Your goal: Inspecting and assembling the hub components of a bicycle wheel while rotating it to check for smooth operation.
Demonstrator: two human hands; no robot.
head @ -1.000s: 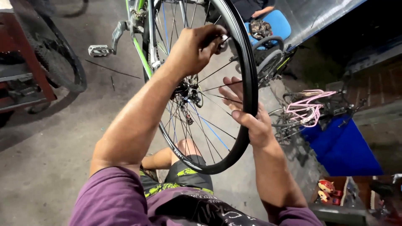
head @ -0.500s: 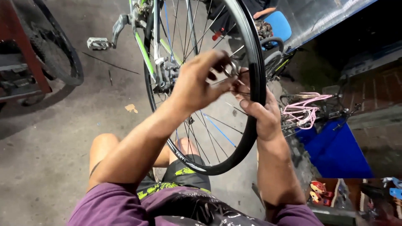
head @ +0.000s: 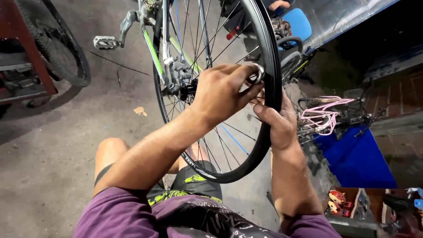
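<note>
While the left hand [head: 220, 90] pinches a small metal tool [head: 255, 75] against the rim, the right hand [head: 277, 121] is closed round the bicycle wheel [head: 269, 79], upright between the knees. Spokes, green frame [head: 154, 53] and pedal [head: 105, 42] crowd behind; pink bicycle [head: 324, 117] and blue box [head: 357, 156] lie right, dark tyre [head: 66, 57] left.

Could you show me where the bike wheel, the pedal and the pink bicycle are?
bike wheel [head: 274, 83]: head view, on the black rim.
pedal [head: 105, 42]: head view, on the metal pedal body.
pink bicycle [head: 324, 115]: head view, on its pink frame.
</note>
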